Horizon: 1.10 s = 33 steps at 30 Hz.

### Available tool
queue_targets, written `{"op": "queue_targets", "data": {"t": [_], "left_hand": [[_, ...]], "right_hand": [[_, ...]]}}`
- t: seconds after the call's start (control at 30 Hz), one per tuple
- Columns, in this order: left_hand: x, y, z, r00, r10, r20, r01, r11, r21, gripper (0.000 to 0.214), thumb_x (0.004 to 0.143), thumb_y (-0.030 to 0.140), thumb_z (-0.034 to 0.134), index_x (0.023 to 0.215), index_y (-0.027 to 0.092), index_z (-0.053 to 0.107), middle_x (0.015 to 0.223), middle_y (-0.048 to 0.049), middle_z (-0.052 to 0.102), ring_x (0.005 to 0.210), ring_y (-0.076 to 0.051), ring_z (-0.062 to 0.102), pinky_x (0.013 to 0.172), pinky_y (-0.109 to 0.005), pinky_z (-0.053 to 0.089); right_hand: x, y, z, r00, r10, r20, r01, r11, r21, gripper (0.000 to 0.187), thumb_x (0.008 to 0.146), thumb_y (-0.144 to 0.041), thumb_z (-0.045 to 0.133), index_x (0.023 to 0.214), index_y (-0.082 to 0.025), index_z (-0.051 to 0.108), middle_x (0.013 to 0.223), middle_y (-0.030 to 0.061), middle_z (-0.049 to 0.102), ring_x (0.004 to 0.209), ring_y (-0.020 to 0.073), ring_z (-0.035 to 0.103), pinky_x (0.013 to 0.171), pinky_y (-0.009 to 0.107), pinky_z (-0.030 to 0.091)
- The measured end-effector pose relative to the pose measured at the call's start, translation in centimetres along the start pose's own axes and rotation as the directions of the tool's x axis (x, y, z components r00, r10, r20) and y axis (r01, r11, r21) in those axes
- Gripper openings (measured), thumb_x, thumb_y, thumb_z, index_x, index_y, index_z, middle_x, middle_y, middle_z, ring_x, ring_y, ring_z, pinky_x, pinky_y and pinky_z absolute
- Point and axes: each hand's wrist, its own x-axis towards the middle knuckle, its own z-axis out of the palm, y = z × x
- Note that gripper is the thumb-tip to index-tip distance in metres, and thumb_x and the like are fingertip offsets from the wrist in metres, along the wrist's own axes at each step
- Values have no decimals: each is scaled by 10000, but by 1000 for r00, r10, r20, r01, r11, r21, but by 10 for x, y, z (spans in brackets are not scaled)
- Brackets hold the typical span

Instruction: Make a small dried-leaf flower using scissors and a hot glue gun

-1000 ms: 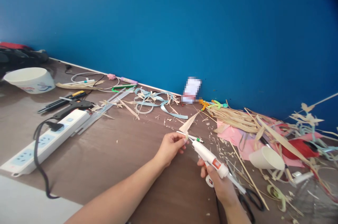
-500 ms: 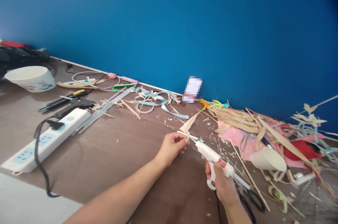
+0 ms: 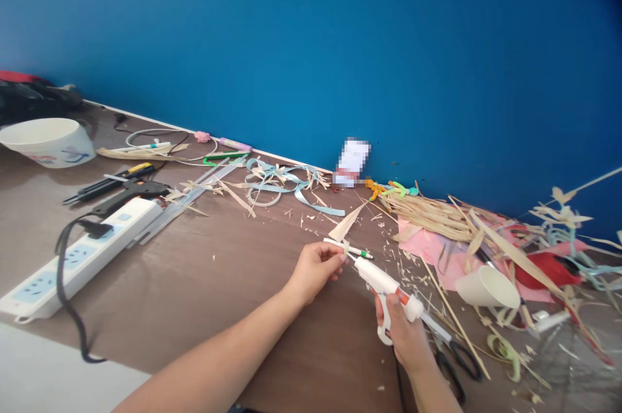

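Note:
With thumb and fingertips pinched, my left hand holds a small pale strip of dried leaf. My right hand is wrapped round the handle of a white hot glue gun. The gun's nozzle meets or almost meets the strip; I cannot tell whether they touch. Just behind the fingertips lies a white pen with a green band. A wider dried leaf piece rests beyond it. Black-handled scissors lie beside my right wrist, partly covered by it.
To the left stand a white power strip with a black plug, a black glue gun, clear glue sticks and a white bowl. Dried leaf strips, pink paper and a paper cup crowd the right. A blue wall rises behind.
The glue gun's nozzle has come slightly nearer the pinched strip, as my right hand shifts a little left. The whole view has drifted slightly. Both grips stay the same.

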Motion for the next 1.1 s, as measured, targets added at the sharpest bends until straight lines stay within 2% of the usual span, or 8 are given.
{"op": "queue_targets", "data": {"t": [0.17, 0.4, 0.53, 0.6, 0.67, 0.77, 0.93, 1.1], "left_hand": [[2, -2, -1, 1000, -2, -10, 2, 1000, 3, 157, 607, 250, 630, 676, 109, 617, 599, -17, 593, 466, -65, 477, 416, -171, 390], [5, -4, -3, 998, -55, -33, 53, 997, -63, 199, 603, 286, 658, 688, 115, 604, 644, -32, 611, 483, -69, 492, 430, -174, 403], [-7, 1, 0, 986, 133, 105, -144, 983, 110, 158, 671, 291, 615, 702, 137, 614, 701, -66, 648, 577, -123, 562, 507, -213, 439], [-18, 7, 3, 882, 292, 369, -390, 893, 226, 123, 726, 255, 562, 711, 158, 635, 841, -99, 667, 764, -180, 603, 647, -261, 465], [-29, 13, 6, 704, 325, 632, -579, 778, 245, 165, 773, 210, 487, 795, 188, 649, 991, -99, 654, 888, -202, 596, 782, -302, 446], [-39, 17, 9, 538, 282, 794, -742, 606, 287, 256, 786, 153, 432, 893, 239, 648, 1066, -72, 634, 884, -207, 605, 814, -323, 434], [-39, 12, 11, 443, 336, 831, -876, 361, 322, 299, 773, 128, 443, 962, 269, 626, 1054, -53, 644, 796, -183, 617, 734, -272, 457], [-38, 8, 12, 452, 278, 848, -883, 272, 382, 284, 790, 145, 419, 972, 248, 612, 1075, -47, 635, 765, -181, 603, 694, -261, 450]], "right_hand": [[5, -9, 2, 977, 50, 209, -115, 944, 310, 502, 734, -645, 405, 664, -164, 532, 448, -52, 377, 361, 57, 259, 344, 189, 177], [16, -24, 4, 956, 86, 279, -245, 757, 606, 574, 695, -706, 371, 721, -157, 539, 596, 13, 540, 349, 62, 349, 346, 204, 227], [21, -25, 3, 971, 126, 202, -230, 710, 665, 460, 752, -611, 406, 704, -167, 519, 601, -3, 544, 336, 55, 359, 341, 195, 231], [22, -25, 2, 977, 144, 156, -212, 696, 687, 466, 755, -616, 395, 714, -169, 522, 597, -8, 544, 344, 57, 371, 343, 189, 241], [23, -24, 2, 979, 150, 138, -204, 690, 695, 488, 760, -631, 367, 708, -171, 522, 595, -9, 543, 354, 57, 370, 341, 183, 241], [23, -24, 2, 980, 127, 151, -197, 693, 693, 498, 769, -637, 341, 699, -174, 511, 617, -10, 540, 353, 49, 349, 328, 172, 204], [22, -23, 3, 979, 105, 174, -197, 693, 693, 511, 764, -652, 323, 710, -179, 505, 638, -10, 527, 359, 50, 344, 324, 171, 186], [20, -25, 3, 978, 101, 183, -200, 706, 680, 528, 747, -674, 323, 700, -179, 499, 621, -9, 521, 360, 53, 338, 327, 173, 187]]}}
